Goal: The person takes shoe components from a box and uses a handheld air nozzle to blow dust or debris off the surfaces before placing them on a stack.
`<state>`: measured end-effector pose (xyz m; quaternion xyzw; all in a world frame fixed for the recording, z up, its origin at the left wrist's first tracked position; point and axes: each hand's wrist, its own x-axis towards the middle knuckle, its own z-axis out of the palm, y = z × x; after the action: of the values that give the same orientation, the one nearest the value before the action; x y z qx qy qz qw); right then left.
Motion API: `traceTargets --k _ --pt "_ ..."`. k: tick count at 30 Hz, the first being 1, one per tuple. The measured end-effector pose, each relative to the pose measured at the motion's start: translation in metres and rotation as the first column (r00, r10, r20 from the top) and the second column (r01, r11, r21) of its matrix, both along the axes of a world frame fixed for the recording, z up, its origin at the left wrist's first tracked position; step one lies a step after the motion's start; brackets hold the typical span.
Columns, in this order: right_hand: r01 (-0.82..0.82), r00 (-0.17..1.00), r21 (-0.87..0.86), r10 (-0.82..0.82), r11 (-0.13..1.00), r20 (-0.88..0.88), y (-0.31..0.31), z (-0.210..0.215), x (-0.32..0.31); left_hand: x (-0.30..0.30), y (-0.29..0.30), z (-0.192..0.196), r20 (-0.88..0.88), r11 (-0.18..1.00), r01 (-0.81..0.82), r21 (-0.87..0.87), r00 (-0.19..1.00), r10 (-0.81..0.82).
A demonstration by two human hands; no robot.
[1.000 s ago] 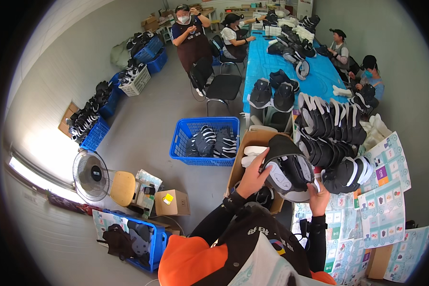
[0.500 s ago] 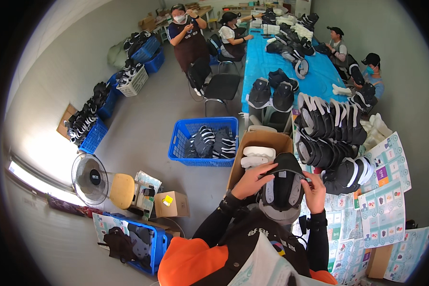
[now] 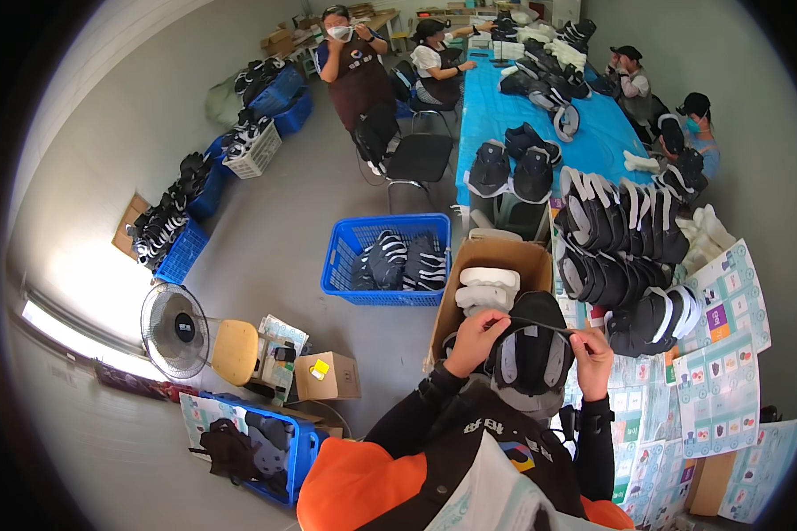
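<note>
A black shoe upper with grey side panels is held open side up close to my body. My left hand pinches the left end of its dark top edge between thumb and fingers. At the other end of that edge, my right hand grips it the same way. The edge is drawn nearly straight between them. Just beyond my left hand, a cardboard box holds white moulded pieces. Rows of black uppers with pale linings are stacked to the right, beyond my right hand.
A blue basket with dark uppers stands on the floor ahead. Beyond it are a black chair and a long blue-covered table, with people seated around it and one standing. A fan and a small carton are at left.
Both hands have pulled the upper's top edge from an arch into a nearly straight line. The standing person's hands have come up to the mask. A seated person at right has raised their hands.
</note>
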<state>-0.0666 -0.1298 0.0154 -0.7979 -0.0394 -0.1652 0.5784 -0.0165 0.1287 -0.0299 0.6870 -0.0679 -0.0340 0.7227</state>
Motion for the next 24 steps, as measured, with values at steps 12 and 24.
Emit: traceTargets --k 12,24 --pt "-0.044 0.915 0.378 0.19 0.925 -0.357 -0.031 -0.027 -0.004 0.033 -0.019 -0.035 -0.299 0.915 0.323 -0.242 0.872 -0.387" --pt "-0.052 0.994 -0.554 0.096 0.831 0.05 0.019 0.061 -0.018 0.025 -0.022 -0.012 -0.167 0.934 0.346 -0.091 0.919 -0.356"
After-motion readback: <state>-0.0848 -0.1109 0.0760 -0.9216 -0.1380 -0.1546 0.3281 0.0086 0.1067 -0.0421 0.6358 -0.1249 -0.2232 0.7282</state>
